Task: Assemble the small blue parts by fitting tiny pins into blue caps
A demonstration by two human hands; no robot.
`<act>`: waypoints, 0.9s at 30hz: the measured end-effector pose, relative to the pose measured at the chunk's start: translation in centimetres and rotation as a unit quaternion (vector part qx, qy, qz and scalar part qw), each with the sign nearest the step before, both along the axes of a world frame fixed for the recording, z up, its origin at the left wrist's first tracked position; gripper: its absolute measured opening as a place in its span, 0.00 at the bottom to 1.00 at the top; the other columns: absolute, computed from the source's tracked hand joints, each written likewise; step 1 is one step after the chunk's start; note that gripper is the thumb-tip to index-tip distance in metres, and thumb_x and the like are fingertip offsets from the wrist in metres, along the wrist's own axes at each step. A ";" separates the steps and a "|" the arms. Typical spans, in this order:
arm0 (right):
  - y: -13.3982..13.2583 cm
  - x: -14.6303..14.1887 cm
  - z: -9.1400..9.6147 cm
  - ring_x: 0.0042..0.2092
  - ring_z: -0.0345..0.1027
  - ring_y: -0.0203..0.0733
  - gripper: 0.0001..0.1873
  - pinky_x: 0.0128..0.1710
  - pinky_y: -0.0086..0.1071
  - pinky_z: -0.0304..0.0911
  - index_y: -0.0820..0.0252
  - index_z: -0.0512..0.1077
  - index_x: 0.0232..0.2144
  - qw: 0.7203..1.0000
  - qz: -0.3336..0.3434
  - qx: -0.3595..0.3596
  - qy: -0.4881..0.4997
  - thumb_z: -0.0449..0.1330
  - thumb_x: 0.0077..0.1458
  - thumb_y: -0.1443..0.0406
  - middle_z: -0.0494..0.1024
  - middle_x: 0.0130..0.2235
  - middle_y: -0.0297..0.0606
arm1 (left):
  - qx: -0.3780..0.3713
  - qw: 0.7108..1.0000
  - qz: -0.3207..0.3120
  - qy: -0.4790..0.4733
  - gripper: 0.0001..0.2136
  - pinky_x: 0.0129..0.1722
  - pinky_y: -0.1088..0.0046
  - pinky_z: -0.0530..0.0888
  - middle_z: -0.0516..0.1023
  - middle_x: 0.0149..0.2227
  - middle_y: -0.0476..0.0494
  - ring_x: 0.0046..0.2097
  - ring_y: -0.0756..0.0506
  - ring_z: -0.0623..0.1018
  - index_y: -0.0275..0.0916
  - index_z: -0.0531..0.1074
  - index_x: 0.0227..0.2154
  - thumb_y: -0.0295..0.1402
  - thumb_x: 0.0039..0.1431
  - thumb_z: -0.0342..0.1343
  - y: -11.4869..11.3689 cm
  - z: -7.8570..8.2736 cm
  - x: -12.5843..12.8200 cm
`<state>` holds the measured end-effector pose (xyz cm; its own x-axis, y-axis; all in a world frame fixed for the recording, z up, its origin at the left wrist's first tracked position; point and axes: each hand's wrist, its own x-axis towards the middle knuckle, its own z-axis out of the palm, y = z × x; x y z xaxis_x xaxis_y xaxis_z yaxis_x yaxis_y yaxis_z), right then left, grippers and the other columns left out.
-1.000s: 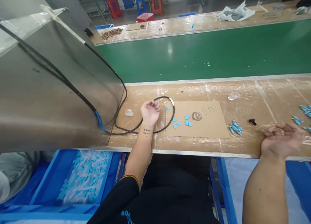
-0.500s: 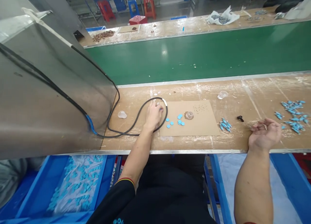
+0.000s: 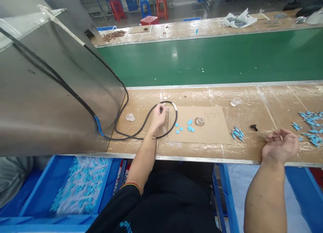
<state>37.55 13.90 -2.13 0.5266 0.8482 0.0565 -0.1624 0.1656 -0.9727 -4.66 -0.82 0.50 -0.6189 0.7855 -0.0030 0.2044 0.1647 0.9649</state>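
In the head view, look first to the flat, tan, rectangular cardboard sheet (image 3: 202, 137), long axis running left to right along the bench. Just off its left end, within a loop of thick black cable (image 3: 176, 114), see the left hand (image 3: 158, 117), fingers curled in over a small dark spot; cannot tell whether holding a part or only shading the gap. From that grip, find the small, round, flat sky-blue discs (image 3: 192, 130) to the right and slightly nearer the body, spread over the sheet's left half, with no long axis. Far closer to the left hand than to the right.

Well off the sheet's right end, note the right hand (image 3: 281, 145), palm up, fingers half curled and loosely apart, nothing visible in the palm. Between it and the sheet, a small black part (image 3: 254, 127) and a pile of slender blue-and-whitish pieces (image 3: 237, 133), axes mixed.

Beneath the sheet, a brown bench top (image 3: 196, 97) under glossy, wrinkled film; beyond, a smooth green band (image 3: 202, 61); to the left, a grey metal cabinet (image 3: 63, 125); below and left, a blue plastic tray (image 3: 44, 192) of similar discs; far behind, red stools (image 3: 161, 7).
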 end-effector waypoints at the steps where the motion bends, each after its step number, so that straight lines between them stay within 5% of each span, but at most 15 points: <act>1: 0.1 0.1 -0.2 0.22 0.59 0.32 0.03 0.19 0.23 0.50 0.58 0.66 0.29 1.000 0.004 0.003 -0.003 0.55 0.52 0.64 0.66 0.26 0.29 | 0.011 0.999 0.004 -0.031 0.09 0.41 0.69 0.69 0.64 0.31 0.49 0.33 0.48 0.67 0.43 0.57 0.27 0.31 0.63 0.49 -0.1 0.3 -0.3; 5: 0.4 0.7 -1.1 0.23 0.59 0.32 0.07 0.20 0.24 0.50 0.58 0.66 0.30 1.000 0.009 0.001 -0.022 0.57 0.50 0.60 0.67 0.27 0.30 | 0.031 0.991 -0.012 -0.126 0.08 0.31 0.74 0.64 0.61 0.28 0.52 0.26 0.51 0.62 0.44 0.50 0.28 0.33 0.58 0.45 -0.7 1.2 -0.7; 9: 0.4 0.9 -1.2 0.24 0.60 0.32 0.17 0.22 0.25 0.52 0.58 0.67 0.30 1.000 0.010 0.000 -0.027 0.62 0.44 0.52 0.67 0.26 0.30 | 0.023 0.988 -0.062 -0.136 0.11 0.27 0.74 0.56 0.55 0.21 0.56 0.22 0.51 0.55 0.44 0.56 0.25 0.39 0.58 0.51 -1.1 1.2 1.6; 12: 0.0 0.9 -0.8 0.24 0.62 0.33 0.24 0.22 0.27 0.56 0.59 0.69 0.28 0.999 0.024 0.016 -0.017 0.68 0.33 0.49 0.70 0.25 0.30 | 0.003 0.990 -0.128 -0.057 0.15 0.29 0.73 0.55 0.61 0.19 0.54 0.24 0.51 0.60 0.40 0.64 0.21 0.37 0.50 0.67 -1.4 1.4 3.7; 13: -0.1 0.8 -0.7 0.24 0.62 0.33 0.25 0.22 0.28 0.57 0.59 0.70 0.28 0.999 0.029 0.022 -0.012 0.69 0.31 0.49 0.70 0.24 0.31 | -0.062 0.982 -0.175 0.048 0.16 0.31 0.72 0.56 0.64 0.20 0.53 0.26 0.50 0.64 0.40 0.65 0.22 0.39 0.50 0.68 -1.5 1.5 4.2; 17: 0.2 1.3 -1.5 0.24 0.65 0.34 0.26 0.23 0.27 0.59 0.61 0.74 0.28 0.999 0.040 0.027 0.005 0.72 0.29 0.51 0.74 0.24 0.32 | -0.218 0.897 -0.247 0.295 0.13 0.42 0.66 0.68 0.81 0.39 0.41 0.44 0.37 0.81 0.41 0.76 0.41 0.44 0.62 0.63 -2.2 2.2 4.4; 22: 0.6 2.2 -3.0 0.26 0.67 0.33 0.27 0.24 0.28 0.59 0.60 0.75 0.32 0.998 0.053 0.030 -0.020 0.72 0.34 0.49 0.75 0.27 0.31 | -0.251 0.836 -0.340 0.350 0.28 0.58 0.59 0.72 0.77 0.57 0.34 0.60 0.32 0.77 0.42 0.72 0.59 0.46 0.58 0.70 -3.1 3.1 3.7; 27: 0.5 2.3 -3.4 0.27 0.67 0.34 0.26 0.24 0.28 0.59 0.59 0.75 0.32 0.997 0.060 0.037 -0.024 0.73 0.35 0.48 0.75 0.27 0.31 | -0.261 0.819 -0.366 0.356 0.21 0.60 0.59 0.72 0.76 0.57 0.33 0.61 0.32 0.76 0.39 0.73 0.54 0.40 0.63 0.66 -2.9 2.5 3.6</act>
<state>39.81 14.42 -5.54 0.4170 0.8975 0.1439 -0.1397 0.2197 -0.9655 -1.08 -3.70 3.03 0.0272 0.9537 -0.2995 0.9134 0.0980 0.3950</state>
